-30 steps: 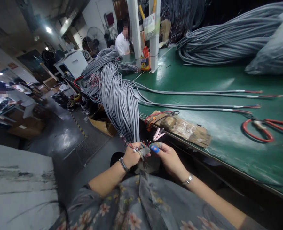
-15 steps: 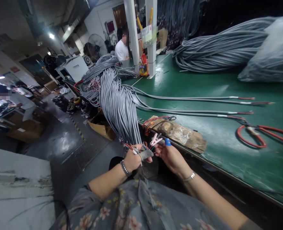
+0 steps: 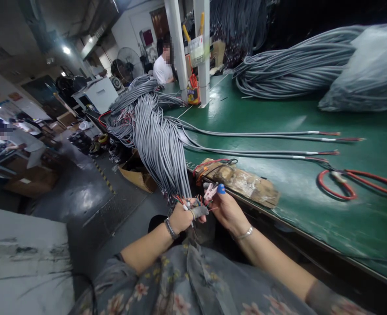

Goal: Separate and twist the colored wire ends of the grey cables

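My left hand [image 3: 184, 216], with a grey cover on its thumb, is closed around a grey cable end whose thin coloured wires [image 3: 199, 200] fan out above the fingers. Just right of it, my right hand [image 3: 225, 209] wears a blue fingertip cover and pinches a pale pink clip [image 3: 210, 191] beside those wires. A thick bundle of grey cables [image 3: 162, 148] hangs over the table edge beyond my left hand. Whether the clip's jaws touch a wire is too small to tell.
On the green table [image 3: 294, 175] lie a worn wooden block [image 3: 245, 181], red-handled scissors [image 3: 336, 186], several separate cables and a large cable coil [image 3: 291, 70] partly under plastic [image 3: 370, 74]. A person in white [image 3: 163, 69] sits beyond. A cardboard box [image 3: 136, 175] stands below.
The pink clip has turned and its handles are now pressed closer together in my right hand. The whole view has shifted slightly. My left hand keeps its hold on the cable.
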`<state>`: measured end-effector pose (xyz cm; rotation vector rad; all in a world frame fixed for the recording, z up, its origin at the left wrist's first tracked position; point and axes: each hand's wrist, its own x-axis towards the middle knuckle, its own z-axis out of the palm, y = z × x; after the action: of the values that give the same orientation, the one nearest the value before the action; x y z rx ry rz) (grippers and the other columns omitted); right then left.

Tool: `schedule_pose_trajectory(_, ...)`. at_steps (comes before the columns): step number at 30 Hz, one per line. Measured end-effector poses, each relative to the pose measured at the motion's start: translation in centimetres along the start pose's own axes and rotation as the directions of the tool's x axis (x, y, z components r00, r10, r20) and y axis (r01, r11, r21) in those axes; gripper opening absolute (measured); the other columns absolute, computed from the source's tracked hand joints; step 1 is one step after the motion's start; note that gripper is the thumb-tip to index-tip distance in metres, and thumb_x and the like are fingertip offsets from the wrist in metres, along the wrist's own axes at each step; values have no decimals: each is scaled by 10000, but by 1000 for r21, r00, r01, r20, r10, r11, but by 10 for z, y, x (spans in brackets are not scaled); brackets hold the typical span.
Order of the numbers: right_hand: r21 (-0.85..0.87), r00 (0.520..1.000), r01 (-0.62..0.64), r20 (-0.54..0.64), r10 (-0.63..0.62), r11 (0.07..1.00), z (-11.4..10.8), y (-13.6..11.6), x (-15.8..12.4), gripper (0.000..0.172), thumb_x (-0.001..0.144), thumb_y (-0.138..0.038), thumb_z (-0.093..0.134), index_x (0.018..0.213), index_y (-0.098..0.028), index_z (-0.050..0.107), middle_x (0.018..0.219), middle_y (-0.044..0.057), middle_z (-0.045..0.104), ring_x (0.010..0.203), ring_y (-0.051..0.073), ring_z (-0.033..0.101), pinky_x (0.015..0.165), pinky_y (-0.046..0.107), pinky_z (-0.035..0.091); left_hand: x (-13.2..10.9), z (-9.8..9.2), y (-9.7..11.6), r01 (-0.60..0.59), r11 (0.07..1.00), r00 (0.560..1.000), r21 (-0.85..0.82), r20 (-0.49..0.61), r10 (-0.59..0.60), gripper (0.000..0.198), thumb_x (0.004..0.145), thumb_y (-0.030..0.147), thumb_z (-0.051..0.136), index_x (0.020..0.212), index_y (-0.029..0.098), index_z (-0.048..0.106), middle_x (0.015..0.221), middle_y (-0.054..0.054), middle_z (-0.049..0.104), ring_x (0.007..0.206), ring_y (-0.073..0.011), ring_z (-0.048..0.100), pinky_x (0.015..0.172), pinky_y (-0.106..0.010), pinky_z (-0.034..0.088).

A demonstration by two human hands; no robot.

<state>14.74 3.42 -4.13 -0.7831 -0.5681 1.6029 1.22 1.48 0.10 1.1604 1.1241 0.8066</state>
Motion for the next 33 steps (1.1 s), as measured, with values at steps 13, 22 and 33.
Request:
schedule_pose_trajectory(13,62,992,-111,68,107,992,-5,-2,-8,462,641,-681,721,772,-238,697,691,7,645,574,150,534,550,292,461,-12,-2,3,-121,984,992,133,-5,123,484,629,602,743,535,154,586,490,-32,609,452,-116,551,490,-242,465)
schedule_pose_trajectory(22,71,997,-64,37,62,995,1,-5,-12,417,621,-606,793,711,-209,702,591,-23,574,544,111,489,523,244,470,-9,3,2,-95,996,993,1,-71,94,541,561,666,759,598,152,593,480,-10,603,429,-111,551,473,-241,494)
schedule_pose_trajectory(33,167,994,-50,109,32,985,-10,12,-2,333,703,-531,773,829,-226,726,677,-7,656,593,149,561,571,299,500,-5,6,1,-31,999,994,17,-101,33,498,547,606,782,561,160,558,461,1,589,411,-103,541,468,-235,494)
